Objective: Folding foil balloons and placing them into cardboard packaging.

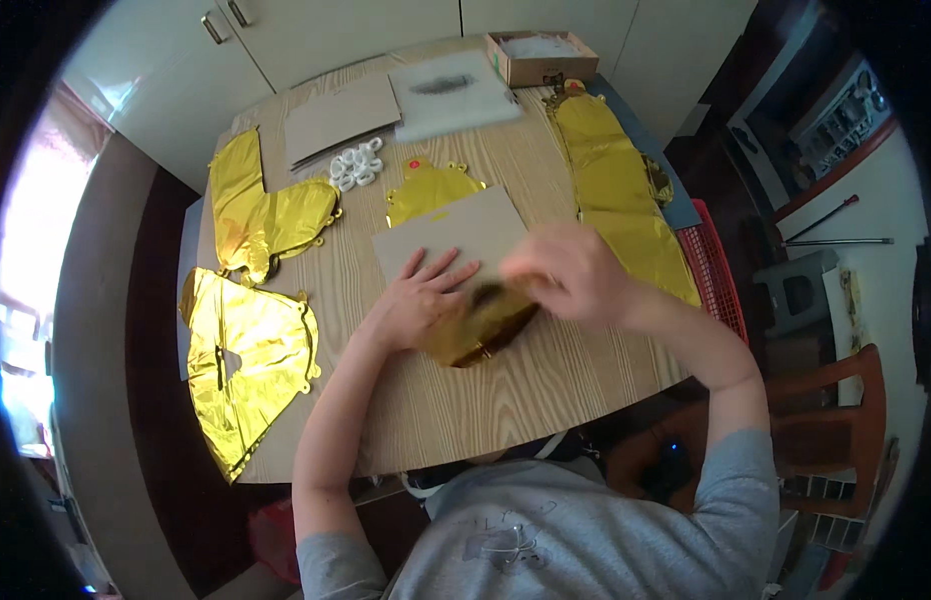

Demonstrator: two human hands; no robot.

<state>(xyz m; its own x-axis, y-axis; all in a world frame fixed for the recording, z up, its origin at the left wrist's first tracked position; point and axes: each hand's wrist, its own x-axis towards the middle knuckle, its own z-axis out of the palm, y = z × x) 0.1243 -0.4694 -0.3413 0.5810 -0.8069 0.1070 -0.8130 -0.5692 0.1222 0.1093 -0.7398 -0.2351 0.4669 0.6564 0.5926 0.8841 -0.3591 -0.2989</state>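
On table (546, 400), card (456, 230) over foil (426, 188) is pressed by splayed left hand (421, 305), right hand (571, 275) curled at its right, hold unclear.

Left hand (423, 305) lies on 1 grey card (466, 228) over gold foil (428, 190); blurred right hand (571, 272) perhaps pinches foil.

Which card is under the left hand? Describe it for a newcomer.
On the wood-grain table, go to the middle. There the left hand lies on a grey-beige card. Unlike the similar card pile toward the far left corner, it has gold foil showing past its far edge.
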